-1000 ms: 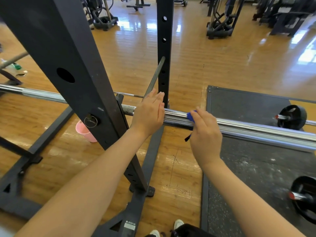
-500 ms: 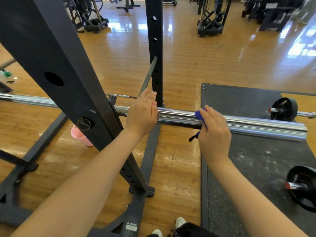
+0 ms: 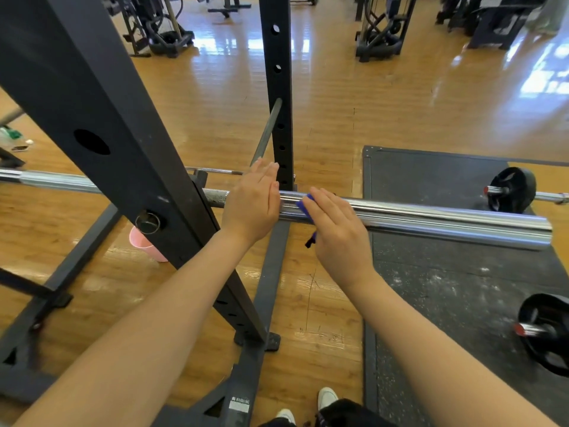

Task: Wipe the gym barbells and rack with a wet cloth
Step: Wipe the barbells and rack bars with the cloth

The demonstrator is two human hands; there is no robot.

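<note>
A chrome barbell lies across the black rack, its thick sleeve pointing right. My left hand rests on the bar just right of the rack upright, fingers straight and together. My right hand holds a blue cloth against the sleeve, close beside the left hand. Its fingers lie over the top of the cloth and its thumb is hidden below. A dark tail of the cloth hangs under the bar.
A pink bucket stands on the wooden floor behind the rack upright. To the right, a black rubber mat carries two plate-loaded bars. A second rack post stands just behind the barbell. Gym machines line the far floor.
My right hand has slid left along the sleeve with the cloth, ending close to my left hand. The left hand has stayed on the bar.
</note>
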